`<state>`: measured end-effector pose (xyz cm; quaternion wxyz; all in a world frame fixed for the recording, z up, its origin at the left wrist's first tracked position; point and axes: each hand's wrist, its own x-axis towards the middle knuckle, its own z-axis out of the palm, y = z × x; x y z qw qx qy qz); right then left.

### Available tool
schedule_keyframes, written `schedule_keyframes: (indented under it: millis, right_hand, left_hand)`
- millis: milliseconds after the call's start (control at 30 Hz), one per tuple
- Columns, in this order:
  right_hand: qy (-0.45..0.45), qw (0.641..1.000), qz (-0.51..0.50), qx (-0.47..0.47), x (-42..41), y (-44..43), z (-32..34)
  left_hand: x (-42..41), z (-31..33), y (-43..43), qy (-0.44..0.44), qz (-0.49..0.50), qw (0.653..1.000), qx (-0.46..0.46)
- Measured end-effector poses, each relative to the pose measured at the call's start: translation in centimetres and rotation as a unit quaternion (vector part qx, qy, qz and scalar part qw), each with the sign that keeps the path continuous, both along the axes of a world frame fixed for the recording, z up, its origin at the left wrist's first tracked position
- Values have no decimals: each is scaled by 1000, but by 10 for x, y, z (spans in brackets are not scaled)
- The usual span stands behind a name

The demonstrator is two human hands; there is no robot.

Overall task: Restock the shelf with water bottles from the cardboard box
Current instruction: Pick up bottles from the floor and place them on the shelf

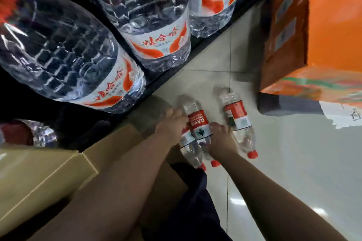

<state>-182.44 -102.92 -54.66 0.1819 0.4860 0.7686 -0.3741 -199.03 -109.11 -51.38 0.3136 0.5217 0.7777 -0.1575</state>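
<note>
Glossy pale floor tiles (274,162) carry three clear ribbed bottles (238,121) with red caps and labels, beside the shelf's dark edge (176,76). Both arms reach straight out — the left hand (170,127) and right hand (220,141) clasp the stacked pair (196,123). Brown cardboard box (49,174) sits at lower left.

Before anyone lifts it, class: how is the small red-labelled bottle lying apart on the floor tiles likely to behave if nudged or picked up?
The lone bottle lies on its side on smooth floor tiles, so a nudge would probably roll it. It looks full and capped, so likely heavy for its size. Its thin ribbed plastic may flex under a squeeze.
</note>
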Motion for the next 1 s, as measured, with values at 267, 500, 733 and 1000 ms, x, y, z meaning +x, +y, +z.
schedule_keyframes:
  millis: [267,500,733,1000]
  right_hand:
    - [46,999,14,-5,-13,1,-16]
    - [51,993,107,15,-42,34,-12]
    - [158,978,81,112,-9,4,-3]
    - [34,971,201,127,-3,-35,-15]
  left_hand:
    - [-20,-31,-15,-48,15,999,12]
    - [-16,-44,-41,-120,128,982,64]
    - [-28,-25,-11,30,144,963,225]
    - [-24,-28,39,15,-35,999,33]
